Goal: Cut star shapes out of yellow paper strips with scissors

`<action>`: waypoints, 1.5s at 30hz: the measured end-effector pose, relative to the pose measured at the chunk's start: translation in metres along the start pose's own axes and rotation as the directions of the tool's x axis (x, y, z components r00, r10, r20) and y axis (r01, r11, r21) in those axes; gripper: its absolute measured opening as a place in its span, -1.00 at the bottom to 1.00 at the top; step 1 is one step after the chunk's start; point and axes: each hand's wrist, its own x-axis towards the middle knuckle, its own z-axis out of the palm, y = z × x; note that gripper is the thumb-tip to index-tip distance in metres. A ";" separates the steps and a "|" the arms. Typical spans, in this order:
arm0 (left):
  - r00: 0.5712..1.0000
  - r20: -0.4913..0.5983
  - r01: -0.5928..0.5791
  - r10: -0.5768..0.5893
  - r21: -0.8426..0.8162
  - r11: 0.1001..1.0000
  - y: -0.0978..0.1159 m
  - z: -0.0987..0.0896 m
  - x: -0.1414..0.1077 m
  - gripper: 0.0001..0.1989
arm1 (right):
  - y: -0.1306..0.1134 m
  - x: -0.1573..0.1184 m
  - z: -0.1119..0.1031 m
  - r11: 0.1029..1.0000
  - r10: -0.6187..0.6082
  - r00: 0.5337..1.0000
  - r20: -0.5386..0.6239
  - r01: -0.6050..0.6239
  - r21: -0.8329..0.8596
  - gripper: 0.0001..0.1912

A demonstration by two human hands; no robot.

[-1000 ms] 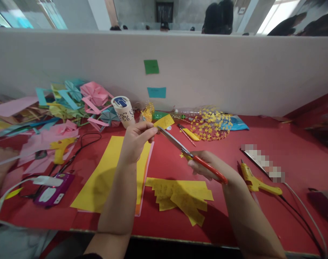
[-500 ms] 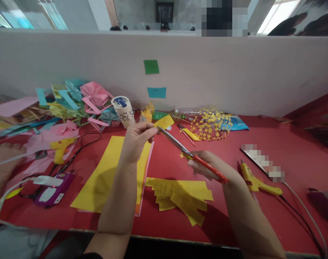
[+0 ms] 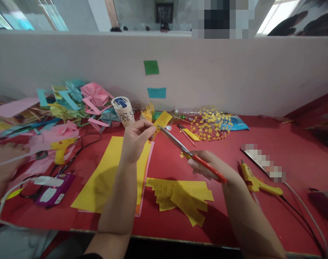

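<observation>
Between thumb and fingers, my left hand (image 3: 138, 140) pinches a small piece of yellow paper (image 3: 164, 119). My right hand (image 3: 207, 163) is closed around the red handles of a pair of scissors (image 3: 177, 142), whose blade tips reach the paper beside my left fingertips. Whether the blades are parted is hard to make out. Below the hands lies a fanned pile of yellow paper strips (image 3: 184, 196). Under my left forearm rest yellow sheets (image 3: 104, 172) on top of orange and pink ones.
Left are folded paper shapes (image 3: 95, 94), a yellow glue gun (image 3: 61, 149), a purple power strip (image 3: 54, 189) and another person's hand (image 3: 7, 158). A paper cup (image 3: 123, 111), yellow stars (image 3: 212, 124) and a cutter knife (image 3: 190, 133) lie behind. Right are another glue gun (image 3: 257, 181) and a phone (image 3: 260, 163).
The yellow paper piece has turned at the scissor tips, its far end now tilted more upward. My hands have barely shifted. The other person's hand at the left has moved slightly right.
</observation>
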 end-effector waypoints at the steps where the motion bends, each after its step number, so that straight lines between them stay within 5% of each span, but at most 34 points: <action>1: 1.000 0.002 0.001 -0.001 -0.013 1.000 0.000 0.000 0.000 -0.88 | 0.001 0.000 0.001 1.000 0.004 1.000 0.000 -0.004 0.009 -0.51; 9: 0.998 0.011 0.066 -0.065 -0.160 0.985 -0.001 0.003 -0.002 -0.91 | 0.003 0.002 0.004 0.999 -0.036 0.999 0.028 0.035 0.028 -0.49; 29: 0.996 0.026 0.091 -0.088 -0.179 0.980 0.004 0.011 -0.002 -0.86 | 0.006 0.005 0.012 0.987 -0.152 0.987 0.049 0.149 0.065 -0.45; 37: 0.995 0.025 0.103 -0.100 -0.182 0.978 0.004 0.010 -0.002 -0.86 | 0.003 0.007 0.017 0.995 -0.031 0.999 -0.021 0.033 0.092 -0.45; 45: 0.994 0.021 0.114 -0.112 -0.179 0.977 0.005 0.010 -0.002 -0.86 | -0.008 0.004 0.019 0.993 -0.080 0.996 -0.031 0.082 0.089 -0.40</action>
